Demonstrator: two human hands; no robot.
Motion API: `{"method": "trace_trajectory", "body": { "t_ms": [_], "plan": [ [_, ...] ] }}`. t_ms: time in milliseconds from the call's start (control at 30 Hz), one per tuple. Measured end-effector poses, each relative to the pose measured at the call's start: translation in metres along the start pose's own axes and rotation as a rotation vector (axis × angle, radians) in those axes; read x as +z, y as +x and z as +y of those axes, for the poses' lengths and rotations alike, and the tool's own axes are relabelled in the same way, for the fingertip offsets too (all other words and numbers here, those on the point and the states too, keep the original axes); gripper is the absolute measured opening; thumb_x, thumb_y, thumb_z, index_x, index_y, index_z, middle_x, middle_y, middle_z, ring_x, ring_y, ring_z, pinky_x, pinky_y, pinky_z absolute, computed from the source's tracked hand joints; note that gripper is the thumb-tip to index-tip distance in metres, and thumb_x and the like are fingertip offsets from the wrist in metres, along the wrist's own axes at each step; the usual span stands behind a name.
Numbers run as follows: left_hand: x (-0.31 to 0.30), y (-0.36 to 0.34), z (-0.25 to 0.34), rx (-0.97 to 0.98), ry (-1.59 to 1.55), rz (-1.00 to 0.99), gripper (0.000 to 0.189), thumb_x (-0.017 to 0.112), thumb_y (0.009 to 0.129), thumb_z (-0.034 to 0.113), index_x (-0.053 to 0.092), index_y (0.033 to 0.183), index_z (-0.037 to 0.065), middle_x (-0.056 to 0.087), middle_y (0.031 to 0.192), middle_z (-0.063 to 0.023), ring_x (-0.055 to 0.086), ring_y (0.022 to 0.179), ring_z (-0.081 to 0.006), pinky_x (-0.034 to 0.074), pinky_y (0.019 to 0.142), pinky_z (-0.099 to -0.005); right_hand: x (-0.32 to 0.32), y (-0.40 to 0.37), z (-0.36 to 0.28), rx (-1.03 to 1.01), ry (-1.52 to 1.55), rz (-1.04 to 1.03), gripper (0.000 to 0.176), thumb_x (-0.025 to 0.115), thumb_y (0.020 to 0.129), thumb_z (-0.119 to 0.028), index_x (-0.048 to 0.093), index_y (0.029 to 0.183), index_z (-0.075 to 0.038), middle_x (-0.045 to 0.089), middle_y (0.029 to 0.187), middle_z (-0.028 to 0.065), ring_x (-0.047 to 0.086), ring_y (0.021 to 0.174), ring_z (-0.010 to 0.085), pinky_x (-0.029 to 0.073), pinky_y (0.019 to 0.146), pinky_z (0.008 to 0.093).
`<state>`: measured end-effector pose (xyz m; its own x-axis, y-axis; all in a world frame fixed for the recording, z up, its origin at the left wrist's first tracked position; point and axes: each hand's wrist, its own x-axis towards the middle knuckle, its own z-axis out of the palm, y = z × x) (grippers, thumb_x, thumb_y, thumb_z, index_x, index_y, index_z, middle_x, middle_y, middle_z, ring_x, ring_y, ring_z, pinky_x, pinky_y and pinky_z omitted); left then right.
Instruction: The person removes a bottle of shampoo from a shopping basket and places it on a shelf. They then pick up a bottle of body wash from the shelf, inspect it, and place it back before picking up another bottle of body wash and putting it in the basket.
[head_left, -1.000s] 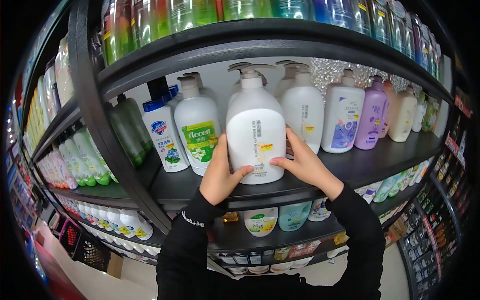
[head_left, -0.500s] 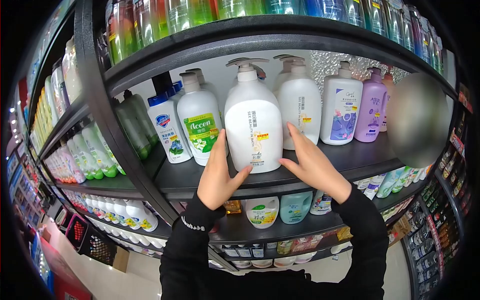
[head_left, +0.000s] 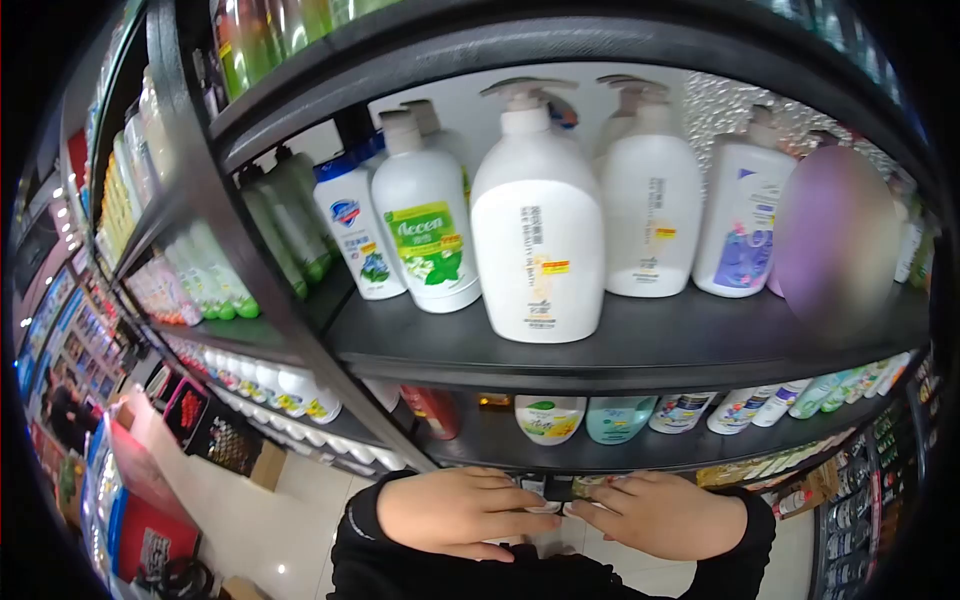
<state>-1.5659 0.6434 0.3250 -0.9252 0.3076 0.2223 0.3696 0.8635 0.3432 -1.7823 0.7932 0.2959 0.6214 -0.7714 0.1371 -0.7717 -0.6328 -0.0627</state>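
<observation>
A large white pump bottle (head_left: pixel 537 240) stands upright near the front edge of the black shelf (head_left: pixel 400 345), with nobody touching it. Below that shelf, close to my body, my left hand (head_left: pixel 455 512) is held palm down with its fingers stretched out and holds nothing. Opposite it, my right hand (head_left: pixel 665 515) is likewise empty, fingers extended toward the left one. The fingertips of both come near each other in front of the lower shelf. A similar white pump bottle (head_left: pixel 652 215) is just behind and right of the large one.
Left of the white bottle are a green-labelled pump bottle (head_left: pixel 425 220) and a blue-capped bottle (head_left: pixel 355 230). A bottle with a purple label (head_left: pixel 737 220) stands to the right. More bottles (head_left: pixel 550 418) line the lower shelf. A black basket (head_left: pixel 230 435) is at the lower left.
Both my hands have left the sides of the large white pump bottle and dropped down toward my body. The bottle remains on the shelf, and the view has shifted closer.
</observation>
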Motion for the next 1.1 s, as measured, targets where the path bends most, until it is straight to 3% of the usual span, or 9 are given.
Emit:
{"method": "trace_trajectory", "body": {
  "t_ms": [67, 300, 400, 500, 733, 833, 967, 1033, 1100],
  "plan": [
    [0.016, -0.008, -0.008, -0.14, -0.086, -0.111, 0.05, 0.06, 0.079, 0.024, 0.043, 0.12, 0.001, 0.05, 0.11, -0.0176, 0.05, 0.095, -0.0322, 0.042, 0.081, -0.036, 0.008, 0.004, 0.004, 0.026, -0.059, -0.037, 0.04, 0.053, 0.078, -0.018, 0.046, 0.114, -0.003, 0.055, 0.101, 0.0109, 0.056, 0.091, 0.0245, 0.046, 0.078, 0.0326],
    [0.093, -0.077, -0.029, -0.699, -0.085, -0.145, 0.062, 0.058, 0.078, 0.033, 0.035, 0.125, 0.001, 0.048, 0.114, -0.0178, 0.05, 0.099, -0.0341, 0.042, 0.082, -0.0376, 0.095, 0.037, 0.01, 0.014, 0.236, -0.127, 0.038, 0.056, 0.078, -0.019, 0.047, 0.111, -0.002, 0.055, 0.1, 0.0131, 0.056, 0.089, 0.0282, 0.046, 0.077, 0.0352],
    [0.105, -0.105, -0.018, -0.853, -0.238, -0.165, 0.061, 0.057, 0.079, 0.035, 0.036, 0.124, 0.001, 0.049, 0.113, -0.0185, 0.052, 0.096, -0.0347, 0.043, 0.082, -0.0373, 0.139, 0.052, -0.006, 0.037, 0.444, -0.261, 0.035, 0.058, 0.075, -0.019, 0.047, 0.103, 0.0, 0.057, 0.087, 0.015, 0.058, 0.078, 0.0302, 0.047, 0.067, 0.0372],
    [0.128, -0.146, -0.003, -0.819, -0.338, 0.005, 0.06, 0.057, 0.08, 0.034, 0.036, 0.125, 0.001, 0.048, 0.114, -0.0185, 0.051, 0.096, -0.0347, 0.042, 0.082, -0.037, 0.179, 0.068, -0.03, 0.055, 0.527, -0.3, 0.035, 0.059, 0.075, -0.021, 0.049, 0.102, -0.001, 0.057, 0.088, 0.0137, 0.058, 0.079, 0.0294, 0.047, 0.067, 0.0374],
    [0.167, -0.265, 0.048, -1.05, -0.399, 0.14, 0.057, 0.055, 0.081, 0.034, 0.036, 0.125, 0.002, 0.049, 0.112, -0.0193, 0.051, 0.098, -0.0341, 0.042, 0.083, -0.0377, 0.219, 0.166, -0.116, 0.135, 0.443, -0.414, 0.033, 0.059, 0.075, -0.021, 0.051, 0.101, -0.002, 0.058, 0.089, 0.0143, 0.057, 0.082, 0.0314, 0.046, 0.069, 0.0386],
    [0.185, -0.331, 0.076, -1.178, -0.383, 0.187, 0.057, 0.055, 0.08, 0.035, 0.037, 0.123, 0.002, 0.05, 0.11, -0.0195, 0.052, 0.095, -0.0344, 0.043, 0.081, -0.0382, 0.238, 0.224, -0.162, -0.04, 0.521, -0.279, 0.032, 0.059, 0.074, -0.02, 0.051, 0.099, -0.002, 0.058, 0.088, 0.014, 0.056, 0.082, 0.0322, 0.045, 0.069, 0.0393],
    [0.205, -0.406, 0.128, -1.455, -0.302, 0.322, 0.056, 0.055, 0.08, 0.037, 0.039, 0.121, 0.001, 0.052, 0.107, -0.0195, 0.054, 0.092, -0.0344, 0.044, 0.079, -0.0387, 0.247, 0.302, -0.223, -0.199, 0.558, -0.325, 0.029, 0.059, 0.074, -0.02, 0.051, 0.095, -0.002, 0.057, 0.085, 0.0139, 0.056, 0.08, 0.0326, 0.045, 0.068, 0.0401],
    [0.207, -0.432, 0.153, -1.527, -0.319, 0.377, 0.055, 0.055, 0.081, 0.036, 0.04, 0.121, 0.002, 0.052, 0.106, -0.019, 0.053, 0.093, -0.0338, 0.043, 0.079, -0.0384, 0.251, 0.334, -0.245, -0.341, 0.499, -0.491, 0.036, 0.058, 0.076, -0.02, 0.048, 0.105, 0.0, 0.057, 0.095, 0.0161, 0.055, 0.086, 0.0331, 0.044, 0.074, 0.0396],
    [0.207, -0.453, 0.176, -1.605, -0.313, 0.522, 0.053, 0.055, 0.081, 0.035, 0.04, 0.121, 0.002, 0.052, 0.107, -0.0189, 0.053, 0.096, -0.0335, 0.043, 0.08, -0.0376, 0.259, 0.358, -0.265, -0.402, 0.466, -0.507, 0.036, 0.059, 0.075, -0.02, 0.048, 0.104, 0.0, 0.057, 0.093, 0.0159, 0.055, 0.085, 0.0327, 0.044, 0.073, 0.0395]
  ]
}}
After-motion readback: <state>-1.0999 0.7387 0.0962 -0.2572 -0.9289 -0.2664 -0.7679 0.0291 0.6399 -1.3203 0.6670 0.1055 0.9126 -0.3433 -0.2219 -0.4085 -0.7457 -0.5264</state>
